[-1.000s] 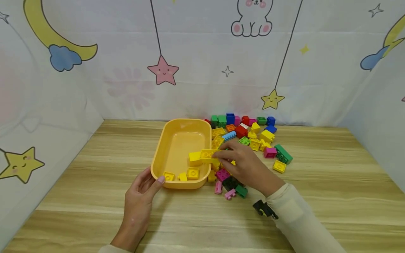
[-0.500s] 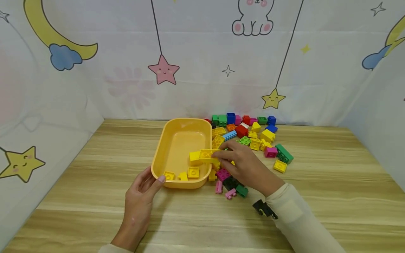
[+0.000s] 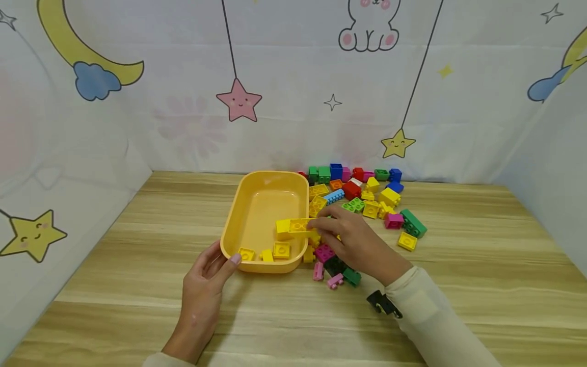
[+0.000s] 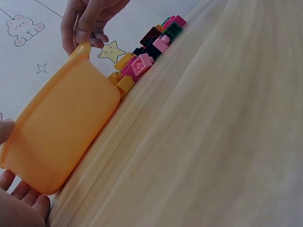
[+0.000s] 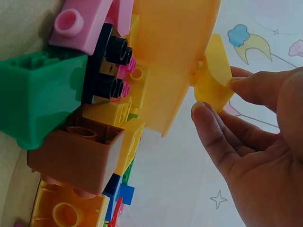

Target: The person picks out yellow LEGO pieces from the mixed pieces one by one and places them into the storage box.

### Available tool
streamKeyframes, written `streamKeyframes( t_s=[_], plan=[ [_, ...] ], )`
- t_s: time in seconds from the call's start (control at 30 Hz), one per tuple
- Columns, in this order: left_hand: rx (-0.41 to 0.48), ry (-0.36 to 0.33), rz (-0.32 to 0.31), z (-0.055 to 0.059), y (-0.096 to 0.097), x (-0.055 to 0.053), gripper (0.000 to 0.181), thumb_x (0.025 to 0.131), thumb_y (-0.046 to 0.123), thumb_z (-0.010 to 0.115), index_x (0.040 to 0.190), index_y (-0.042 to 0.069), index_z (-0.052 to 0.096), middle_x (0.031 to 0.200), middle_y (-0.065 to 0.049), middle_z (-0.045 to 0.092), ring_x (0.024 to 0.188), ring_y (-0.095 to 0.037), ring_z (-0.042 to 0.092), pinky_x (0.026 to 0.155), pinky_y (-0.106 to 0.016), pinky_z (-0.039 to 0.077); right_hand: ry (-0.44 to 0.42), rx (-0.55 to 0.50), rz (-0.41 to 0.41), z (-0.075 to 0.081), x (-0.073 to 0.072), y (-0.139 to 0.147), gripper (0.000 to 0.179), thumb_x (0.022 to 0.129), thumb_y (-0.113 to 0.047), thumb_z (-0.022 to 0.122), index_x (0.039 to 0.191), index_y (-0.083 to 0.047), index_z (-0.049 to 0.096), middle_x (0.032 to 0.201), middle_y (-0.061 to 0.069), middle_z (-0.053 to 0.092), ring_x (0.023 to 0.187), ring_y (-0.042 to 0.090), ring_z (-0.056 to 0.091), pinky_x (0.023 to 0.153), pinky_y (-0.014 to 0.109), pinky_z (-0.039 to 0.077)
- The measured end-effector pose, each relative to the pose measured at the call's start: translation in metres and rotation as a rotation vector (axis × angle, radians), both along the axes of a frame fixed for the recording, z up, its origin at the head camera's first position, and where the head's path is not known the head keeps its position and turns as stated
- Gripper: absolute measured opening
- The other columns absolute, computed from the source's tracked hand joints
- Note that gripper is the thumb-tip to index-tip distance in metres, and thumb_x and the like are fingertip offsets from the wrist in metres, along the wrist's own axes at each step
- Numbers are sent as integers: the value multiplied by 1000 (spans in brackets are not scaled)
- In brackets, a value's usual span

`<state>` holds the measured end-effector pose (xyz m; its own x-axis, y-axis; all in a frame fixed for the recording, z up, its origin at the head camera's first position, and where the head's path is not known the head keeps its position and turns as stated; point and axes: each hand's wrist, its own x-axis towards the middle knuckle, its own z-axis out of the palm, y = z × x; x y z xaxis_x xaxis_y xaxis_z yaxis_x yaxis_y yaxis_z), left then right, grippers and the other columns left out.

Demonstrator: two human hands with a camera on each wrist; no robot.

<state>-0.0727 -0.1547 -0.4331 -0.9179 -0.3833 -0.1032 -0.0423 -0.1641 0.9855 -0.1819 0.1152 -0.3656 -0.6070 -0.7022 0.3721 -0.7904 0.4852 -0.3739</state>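
The yellow-orange plastic tray (image 3: 252, 211) stands on the wooden table. My left hand (image 3: 203, 285) grips its near left corner, thumb over the rim and fingers on the outside. Between thumb and fingers my right hand (image 3: 355, 242) pinches a long yellow toy brick (image 3: 299, 226) above the tray's right rim. In the right wrist view, the held brick (image 5: 215, 71) appears beside the tray wall. Inside the tray, a taller yellow brick (image 3: 282, 229) lies close by the held one. Several small yellow bricks (image 3: 282, 250) lie along the near wall.
Right of the tray spreads a pile of mixed bricks, including a red brick (image 3: 351, 190), a dark green brick (image 3: 414, 223) and a magenta brick (image 3: 393, 220). More yellow bricks, such as a square one (image 3: 407, 241), lie among them. A printed cloth backdrop (image 3: 284, 137) rises behind.
My right hand has shifted the long yellow brick slightly left, so it now overlaps the taller brick in the head view. My left hand keeps its grip on the tray.
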Motion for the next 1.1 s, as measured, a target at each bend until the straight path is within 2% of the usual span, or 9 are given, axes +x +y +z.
streamKeyframes(
  t_s=[0.5, 0.7, 0.87, 1.1],
  plan=[
    [3, -5, 6, 0, -2, 1, 67, 93, 21, 76, 150, 8, 42, 148, -9, 44, 133, -16, 47, 99, -19, 45, 26, 21, 4, -1, 1, -4, 27, 93, 4, 69, 115, -12, 73, 110, 5, 58, 93, 19, 59, 83, 29, 57],
    [7, 4, 0, 1, -2, 1, 65, 94, 18, 75, 149, 7, 43, 149, -8, 44, 133, -16, 47, 99, -19, 45, -3, 19, -14, -1, 2, -5, 27, 94, 4, 67, 115, -12, 72, 110, 4, 58, 92, 16, 59, 82, 26, 57],
    [1, -6, 1, 1, -2, 1, 66, 94, 19, 74, 150, 8, 42, 149, -8, 43, 133, -16, 46, 99, -19, 44, -19, 55, -44, 0, 4, -8, 31, 94, 6, 66, 119, -12, 71, 113, 5, 58, 96, 19, 60, 86, 29, 57],
    [-8, -15, 10, 1, 0, -1, 66, 93, 20, 76, 149, 8, 43, 147, -8, 46, 131, -16, 48, 98, -19, 45, 21, 82, -61, 1, 6, -9, 35, 94, 10, 63, 119, -14, 69, 112, 6, 56, 94, 20, 59, 85, 31, 58]
  ],
)
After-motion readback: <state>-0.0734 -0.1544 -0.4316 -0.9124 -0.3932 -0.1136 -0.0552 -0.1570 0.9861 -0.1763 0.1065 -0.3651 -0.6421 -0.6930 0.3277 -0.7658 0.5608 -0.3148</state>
